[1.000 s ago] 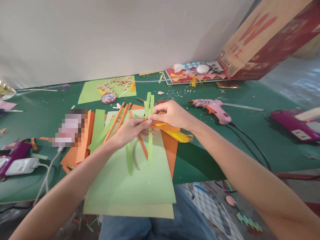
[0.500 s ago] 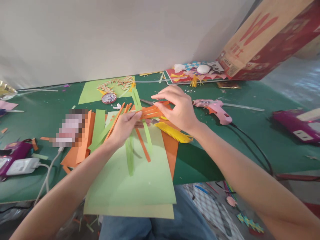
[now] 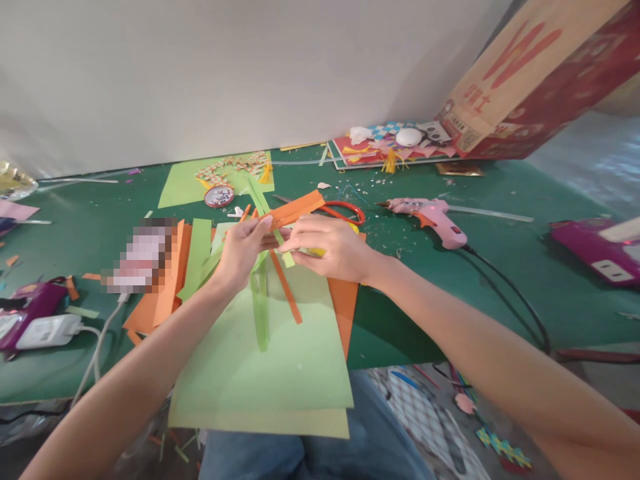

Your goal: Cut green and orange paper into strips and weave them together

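My left hand pinches orange paper strips and a light green paper strip that crosses them, thumb on top. The orange strips point up to the right. My right hand is closed, with its fingertips at the lower end of the green strip; whether they grip it is hard to see. Under both hands lie light green paper sheets, with a loose orange strip and a folded green strip on top. Scissors with orange-red handles lie behind my right hand, which mostly hides a yellow tool.
A pink glue gun with a cord lies to the right, near a purple power strip. Orange paper and a blurred phone-like object are on the left. At the back stand a paper bag and craft pieces.
My right hand has come down and left, off the orange strips to the lower end of the green strip. The orange strips now tilt more upward, and the scissor handles show.
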A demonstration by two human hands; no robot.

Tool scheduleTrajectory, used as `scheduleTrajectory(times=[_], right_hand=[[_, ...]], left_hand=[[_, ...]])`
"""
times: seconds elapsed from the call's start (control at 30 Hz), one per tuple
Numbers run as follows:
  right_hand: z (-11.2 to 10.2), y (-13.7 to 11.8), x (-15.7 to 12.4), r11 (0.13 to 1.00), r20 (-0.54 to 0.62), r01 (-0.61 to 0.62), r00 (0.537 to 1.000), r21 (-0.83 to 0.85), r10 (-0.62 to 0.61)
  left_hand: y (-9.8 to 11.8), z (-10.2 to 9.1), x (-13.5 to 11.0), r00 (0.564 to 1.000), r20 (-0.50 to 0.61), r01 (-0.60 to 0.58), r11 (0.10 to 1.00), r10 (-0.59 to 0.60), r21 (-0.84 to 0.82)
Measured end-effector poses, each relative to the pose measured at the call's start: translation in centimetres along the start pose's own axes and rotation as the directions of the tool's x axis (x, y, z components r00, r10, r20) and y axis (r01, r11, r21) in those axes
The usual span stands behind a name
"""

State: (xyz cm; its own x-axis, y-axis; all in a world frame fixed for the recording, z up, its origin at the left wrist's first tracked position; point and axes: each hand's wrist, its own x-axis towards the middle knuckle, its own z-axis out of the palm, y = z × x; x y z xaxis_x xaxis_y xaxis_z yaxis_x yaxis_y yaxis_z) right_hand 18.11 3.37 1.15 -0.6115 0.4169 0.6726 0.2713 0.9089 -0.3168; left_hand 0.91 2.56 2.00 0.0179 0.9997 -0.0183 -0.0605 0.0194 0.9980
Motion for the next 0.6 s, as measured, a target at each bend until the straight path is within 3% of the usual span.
scheduleTrajectory(times=[0.13, 0.3, 0.43, 0.6], right_hand=[[0.1, -0.7, 0.4, 0.961, -0.024, -0.256, 0.965, 0.107, 0.259], [0.2, -1.1, 0.9, 0.724, -0.026, -0.574, 0.777, 0.384, 0.629], [0.4, -0.9, 1.0, 0.494, 0.049, -0.640, 0.638, 0.588, 0.768], [0.7, -0.7, 1.1, 0.317, 0.127, -0.636, 0.552, 0.704, 0.824]], left_hand=[[0.0, 0.0, -0.1, 1.000, 0.007, -0.023, 1.000, 0.023, -0.007], [0.0, 0.1, -0.1, 0.998, -0.004, -0.070, 0.996, 0.070, -0.058], [0.1, 0.2, -0.1, 0.995, -0.019, -0.097, 0.992, 0.096, -0.078], [0.1, 0.1, -0.1, 0.994, -0.021, -0.111, 0.990, 0.110, -0.081]])
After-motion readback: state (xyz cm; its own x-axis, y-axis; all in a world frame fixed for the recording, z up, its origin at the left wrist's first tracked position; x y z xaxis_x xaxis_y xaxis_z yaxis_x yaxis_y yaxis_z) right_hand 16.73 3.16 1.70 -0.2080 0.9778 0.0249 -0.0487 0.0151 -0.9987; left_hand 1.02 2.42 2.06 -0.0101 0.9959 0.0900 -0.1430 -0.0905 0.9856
